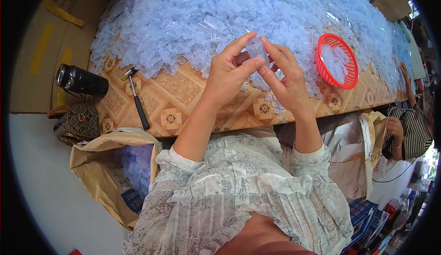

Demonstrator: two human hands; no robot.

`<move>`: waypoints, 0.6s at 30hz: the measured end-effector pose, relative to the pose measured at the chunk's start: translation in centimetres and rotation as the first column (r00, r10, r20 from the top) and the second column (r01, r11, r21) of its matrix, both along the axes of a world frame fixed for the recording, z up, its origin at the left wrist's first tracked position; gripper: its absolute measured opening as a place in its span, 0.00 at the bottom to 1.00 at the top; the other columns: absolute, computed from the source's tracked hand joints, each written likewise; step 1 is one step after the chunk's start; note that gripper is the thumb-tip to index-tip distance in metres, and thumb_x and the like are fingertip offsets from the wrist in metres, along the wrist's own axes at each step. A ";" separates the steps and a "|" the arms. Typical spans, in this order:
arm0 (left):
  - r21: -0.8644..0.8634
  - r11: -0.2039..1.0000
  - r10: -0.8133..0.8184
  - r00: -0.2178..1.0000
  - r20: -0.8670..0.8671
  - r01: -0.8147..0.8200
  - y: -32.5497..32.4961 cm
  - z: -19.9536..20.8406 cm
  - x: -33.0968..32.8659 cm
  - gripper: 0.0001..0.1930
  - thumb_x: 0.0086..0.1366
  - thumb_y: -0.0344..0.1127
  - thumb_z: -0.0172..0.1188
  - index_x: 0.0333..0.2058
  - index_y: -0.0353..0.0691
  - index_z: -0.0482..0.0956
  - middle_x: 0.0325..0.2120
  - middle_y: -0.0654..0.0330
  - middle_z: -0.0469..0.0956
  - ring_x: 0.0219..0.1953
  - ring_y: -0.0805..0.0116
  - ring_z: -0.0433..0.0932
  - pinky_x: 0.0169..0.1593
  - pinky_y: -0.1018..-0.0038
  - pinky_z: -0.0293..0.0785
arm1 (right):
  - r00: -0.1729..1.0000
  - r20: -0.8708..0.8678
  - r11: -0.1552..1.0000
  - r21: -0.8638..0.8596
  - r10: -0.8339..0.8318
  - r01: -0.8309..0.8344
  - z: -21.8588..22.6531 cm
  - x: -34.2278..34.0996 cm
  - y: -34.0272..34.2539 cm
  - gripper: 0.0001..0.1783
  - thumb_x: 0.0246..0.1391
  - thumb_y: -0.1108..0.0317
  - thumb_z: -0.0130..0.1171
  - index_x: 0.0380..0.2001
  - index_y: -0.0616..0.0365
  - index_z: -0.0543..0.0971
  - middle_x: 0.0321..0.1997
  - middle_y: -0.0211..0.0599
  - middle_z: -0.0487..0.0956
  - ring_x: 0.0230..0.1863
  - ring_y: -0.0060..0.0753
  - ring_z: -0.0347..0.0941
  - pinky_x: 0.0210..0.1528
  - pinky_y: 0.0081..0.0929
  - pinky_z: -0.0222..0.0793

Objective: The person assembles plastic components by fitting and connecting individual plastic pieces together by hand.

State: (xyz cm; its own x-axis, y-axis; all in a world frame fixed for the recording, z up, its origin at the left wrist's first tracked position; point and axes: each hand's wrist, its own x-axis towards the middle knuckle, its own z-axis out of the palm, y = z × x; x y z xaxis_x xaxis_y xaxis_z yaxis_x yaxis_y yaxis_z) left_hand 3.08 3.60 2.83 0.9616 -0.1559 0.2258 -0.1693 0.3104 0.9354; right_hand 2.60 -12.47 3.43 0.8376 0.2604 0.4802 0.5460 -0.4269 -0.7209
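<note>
Between my two hands, raised over the table's front part, is a small translucent plastic tube-shaped part (257, 49). My left hand (233, 69) pinches it from the left with thumb and fingers. From the other side my right hand (285, 73) grips the same part, its thumb near the lower end. Behind the hands spreads a large heap of pale bluish translucent plastic pieces (183, 21). Small round plastic caps (275, 103) lie on the table below and beside my right hand. My fingers hide some of the held part.
A red basket (323, 71) with plastic pieces stands at right. A hammer (136, 100), a black flask (87, 81) and a patterned bag (78, 123) are at left. Paper sacks (98, 163) flank me below the table edge (183, 128). Another person (411, 131) works at far right.
</note>
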 end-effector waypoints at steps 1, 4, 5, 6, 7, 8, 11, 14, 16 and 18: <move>0.000 1.000 0.000 1.000 -0.024 0.000 0.0 0.1 -0.1 0.27 0.60 0.27 0.60 0.58 0.32 0.64 0.38 0.58 0.78 0.38 0.76 0.76 0.43 0.78 0.74 | 1.000 -0.006 1.000 0.000 -0.001 0.001 -0.2 -0.1 0.2 0.29 0.49 0.69 0.61 0.57 0.53 0.70 0.48 0.43 0.73 0.41 0.35 0.72 0.36 0.26 0.70; -0.009 0.999 0.030 0.996 -0.080 -0.031 -0.8 0.0 -0.5 0.28 0.60 0.27 0.60 0.58 0.31 0.63 0.36 0.57 0.78 0.37 0.76 0.76 0.41 0.78 0.74 | 0.984 0.167 0.993 -0.083 -0.065 0.079 -1.2 -0.2 1.3 0.31 0.46 0.76 0.60 0.57 0.58 0.69 0.47 0.44 0.73 0.40 0.33 0.72 0.35 0.25 0.69; -0.018 0.998 0.059 0.992 -0.109 -0.061 -1.1 0.0 -0.7 0.28 0.60 0.28 0.60 0.58 0.31 0.63 0.36 0.56 0.78 0.37 0.76 0.76 0.40 0.78 0.74 | 0.964 0.236 0.984 -0.094 -0.124 0.150 -1.8 -0.1 1.7 0.31 0.46 0.75 0.61 0.57 0.59 0.68 0.45 0.47 0.73 0.41 0.40 0.72 0.37 0.31 0.70; -0.017 0.998 0.056 0.992 -0.114 -0.059 -1.3 -0.1 -0.7 0.28 0.60 0.28 0.60 0.58 0.31 0.63 0.36 0.56 0.78 0.37 0.76 0.76 0.40 0.78 0.74 | 0.935 0.305 0.970 -0.100 -0.181 0.221 -2.2 -0.1 2.0 0.32 0.45 0.74 0.62 0.56 0.60 0.67 0.43 0.49 0.73 0.41 0.48 0.73 0.39 0.36 0.71; 0.001 0.997 0.072 0.990 -0.120 -0.072 -1.4 0.0 -0.8 0.27 0.60 0.28 0.60 0.57 0.31 0.64 0.35 0.57 0.78 0.36 0.77 0.76 0.39 0.78 0.74 | 0.936 0.301 0.969 -0.101 -0.185 0.224 -2.6 0.0 2.1 0.32 0.45 0.74 0.62 0.56 0.60 0.67 0.43 0.49 0.73 0.41 0.48 0.73 0.39 0.36 0.71; 0.020 0.996 0.085 0.988 -0.125 -0.083 -1.5 -0.1 -0.8 0.26 0.60 0.29 0.60 0.57 0.31 0.65 0.35 0.58 0.78 0.35 0.77 0.75 0.38 0.79 0.74 | 0.927 0.311 0.965 -0.085 -0.212 0.249 -2.9 0.0 2.2 0.31 0.45 0.74 0.62 0.55 0.61 0.68 0.42 0.49 0.74 0.40 0.48 0.73 0.39 0.36 0.71; 0.113 0.994 0.012 0.993 -0.120 0.002 -0.2 -0.5 0.1 0.24 0.60 0.30 0.61 0.55 0.33 0.69 0.35 0.62 0.77 0.36 0.79 0.74 0.40 0.79 0.73 | 0.940 0.239 0.963 -0.050 -0.244 0.263 -2.6 -0.5 2.0 0.28 0.46 0.74 0.62 0.52 0.62 0.69 0.39 0.49 0.75 0.38 0.48 0.73 0.38 0.35 0.71; -0.020 0.991 -0.135 0.986 -0.093 0.134 1.2 -1.6 1.2 0.21 0.60 0.30 0.61 0.52 0.34 0.72 0.43 0.61 0.75 0.41 0.76 0.73 0.47 0.77 0.70 | 0.980 0.043 0.981 -0.019 -0.194 0.195 -2.1 -1.2 2.2 0.24 0.48 0.71 0.61 0.49 0.65 0.70 0.39 0.49 0.75 0.37 0.47 0.74 0.36 0.34 0.71; -0.079 0.979 -0.195 0.976 -0.096 0.188 1.7 -2.8 1.5 0.20 0.59 0.31 0.61 0.51 0.35 0.73 0.43 0.61 0.75 0.42 0.76 0.73 0.47 0.76 0.70 | 0.988 -0.072 0.991 -0.001 -0.137 0.137 -2.1 -1.4 2.3 0.22 0.49 0.69 0.60 0.48 0.66 0.71 0.39 0.49 0.75 0.37 0.47 0.74 0.35 0.34 0.71; -0.137 0.961 -0.252 0.963 -0.098 0.238 1.8 -3.5 1.5 0.20 0.59 0.32 0.62 0.50 0.35 0.74 0.44 0.61 0.75 0.43 0.75 0.72 0.47 0.76 0.70 | 0.993 -0.066 0.995 0.014 -0.097 0.098 -2.6 -1.4 2.2 0.22 0.51 0.66 0.60 0.47 0.66 0.71 0.38 0.49 0.75 0.36 0.46 0.74 0.34 0.34 0.70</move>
State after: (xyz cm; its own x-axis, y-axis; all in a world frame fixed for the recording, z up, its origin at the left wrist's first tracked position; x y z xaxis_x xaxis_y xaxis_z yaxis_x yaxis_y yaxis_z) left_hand 4.58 5.36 -0.64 0.9177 -0.3681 0.1494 0.0318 0.4429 0.8960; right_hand 1.15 -10.31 0.86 0.8882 0.1677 0.4277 0.4540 -0.4628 -0.7614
